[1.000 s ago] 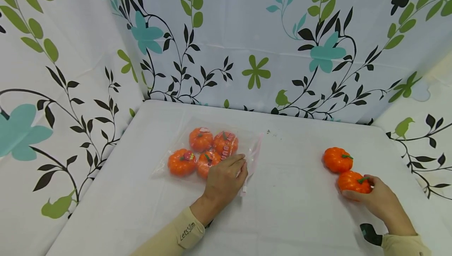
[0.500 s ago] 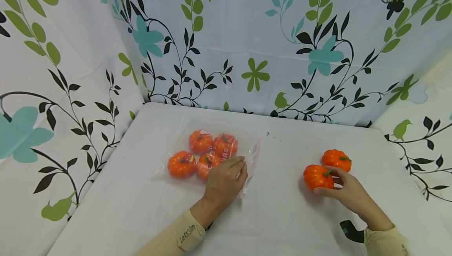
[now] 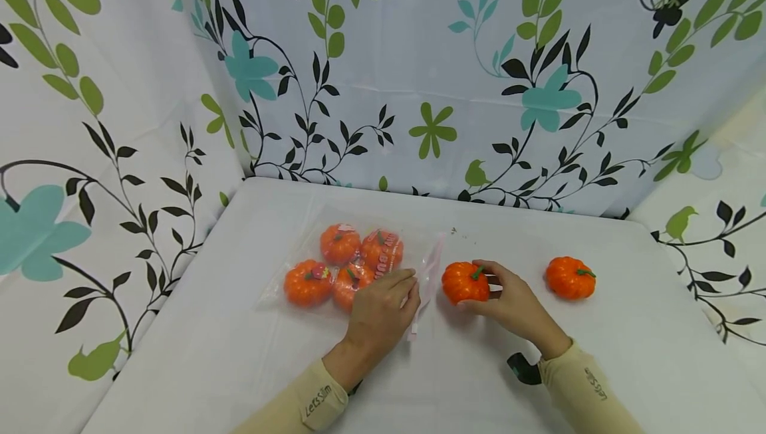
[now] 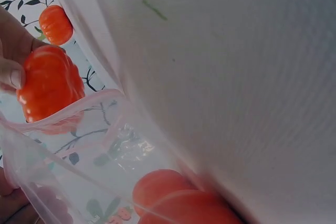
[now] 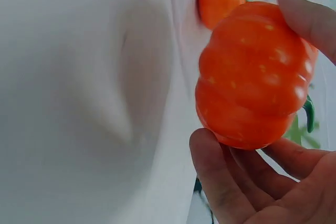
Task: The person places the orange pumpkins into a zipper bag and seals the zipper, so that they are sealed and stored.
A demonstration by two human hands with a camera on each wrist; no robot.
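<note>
**Counted four pumpkins (image 3: 308, 282) in one bag (image 3: 421, 254), two outside**

Counted six orange pumpkins in all, spread across the white tabletop (image 3: 467, 394). Found four in the clear bag left of the frame's centre, clustered close, two above and two below. Noted a small pinkish sticker (image 3: 322, 270) on the lower-left one and pale lettering (image 3: 389, 251) over the upper-right one, too blurred to read in full.

Saw the left hand (image 3: 383, 304) over the bag's right side, fingers bent and pinching the film beside the pink-edged mouth. Located the held pumpkin (image 3: 463, 282) right of centre, just beside that mouth, gripped between thumb and fingers of the right hand (image 3: 517, 304). Saw its lower part through the film in the left wrist view. Could not tell about contact between its underside and the tabletop.

Spotted one lone pumpkin (image 3: 568, 279) farther right, well apart from the bag, green stem pointing right. Counted two beige sleeves (image 3: 293, 402) along the bottom of the frame, and one dark object (image 3: 523, 369) at the right wrist. Noted a leaf-patterned curtain (image 3: 371, 85) across the top.
</note>
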